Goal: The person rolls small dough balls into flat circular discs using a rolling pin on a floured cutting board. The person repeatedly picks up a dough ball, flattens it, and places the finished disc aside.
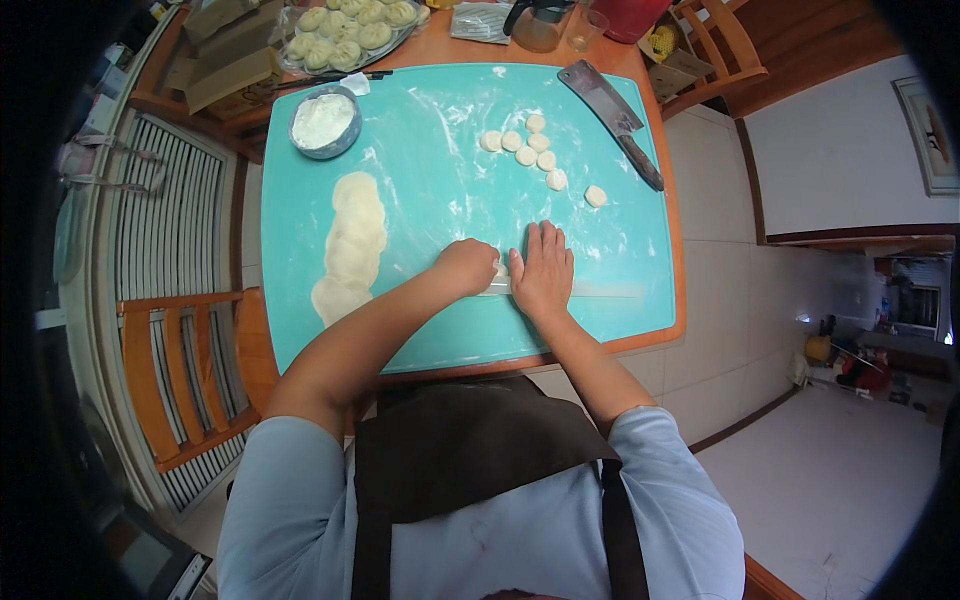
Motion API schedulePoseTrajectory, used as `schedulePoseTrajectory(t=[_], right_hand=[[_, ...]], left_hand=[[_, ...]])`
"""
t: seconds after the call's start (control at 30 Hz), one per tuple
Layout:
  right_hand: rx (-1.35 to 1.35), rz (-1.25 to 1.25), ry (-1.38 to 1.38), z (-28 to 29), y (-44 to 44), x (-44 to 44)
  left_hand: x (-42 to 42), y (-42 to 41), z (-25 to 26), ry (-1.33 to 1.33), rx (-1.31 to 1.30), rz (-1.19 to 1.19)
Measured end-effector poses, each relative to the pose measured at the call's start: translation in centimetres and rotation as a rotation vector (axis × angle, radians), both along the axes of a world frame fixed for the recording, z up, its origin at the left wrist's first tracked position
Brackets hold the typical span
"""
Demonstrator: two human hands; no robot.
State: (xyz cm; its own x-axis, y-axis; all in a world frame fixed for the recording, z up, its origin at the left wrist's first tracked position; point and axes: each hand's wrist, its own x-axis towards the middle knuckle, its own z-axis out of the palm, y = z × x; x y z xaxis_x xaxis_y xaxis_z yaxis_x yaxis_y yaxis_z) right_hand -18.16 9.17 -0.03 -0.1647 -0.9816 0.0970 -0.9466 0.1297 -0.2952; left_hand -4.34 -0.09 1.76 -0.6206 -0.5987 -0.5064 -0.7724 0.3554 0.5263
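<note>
My left hand [466,266] is curled with its fingertips on a small piece of dough [501,268], partly hidden by the fingers. My right hand [541,274] lies flat, fingers extended, over a pale, translucent rod [600,289] that looks like a rolling pin. Both hands are low on a floured turquoise mat [435,337]. Several flattened dough wrappers [356,225] overlap in a column at the left. Beyond my right hand lie several small dough rounds [526,155], with one round [595,196] apart from them.
A blue bowl of white flour [323,121] stands at the mat's upper left. A cleaver [611,112] lies at the upper right. Behind the mat are a tray of filled buns [352,34], dark chopsticks [330,78], a glass pot [538,30] and a clear cup [587,30].
</note>
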Motion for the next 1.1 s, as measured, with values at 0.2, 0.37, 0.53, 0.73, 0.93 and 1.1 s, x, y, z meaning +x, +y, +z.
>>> schedulePoseTrajectory(t=[0.2, 0.37, 0.53, 0.73, 0.93, 1.1], right_hand=[[0.078, 0.12, -0.008, 0.8, 5.3, 0.7], [-0.024, -0.046, -0.021, -0.3, -1.3, -0.2], [0.162, 0.135, -0.024, 1.4, 6.8, 0.9], [0.068, 0.086, -0.024, 0.3, 1.1, 0.0], [0.055, 0.154, -0.005, 0.3, 4.4, -0.1], [0.081, 0.104, -0.054, 0.0, 2.5, 0.1]], left_hand=[[2.7, -0.4, -2.3, 0.183, 0.029, 0.142], [0.5, 0.0, 0.1, 0.038, -0.004, -0.015], [2.0, -0.1, -1.8, 0.123, 0.025, 0.15], [-0.3, 0.5, 0.8, -0.018, -0.004, -0.028], [2.0, 0.2, -2.0, 0.218, 0.02, 0.131], [0.7, 0.6, -0.5, -0.023, -0.012, -0.016]])
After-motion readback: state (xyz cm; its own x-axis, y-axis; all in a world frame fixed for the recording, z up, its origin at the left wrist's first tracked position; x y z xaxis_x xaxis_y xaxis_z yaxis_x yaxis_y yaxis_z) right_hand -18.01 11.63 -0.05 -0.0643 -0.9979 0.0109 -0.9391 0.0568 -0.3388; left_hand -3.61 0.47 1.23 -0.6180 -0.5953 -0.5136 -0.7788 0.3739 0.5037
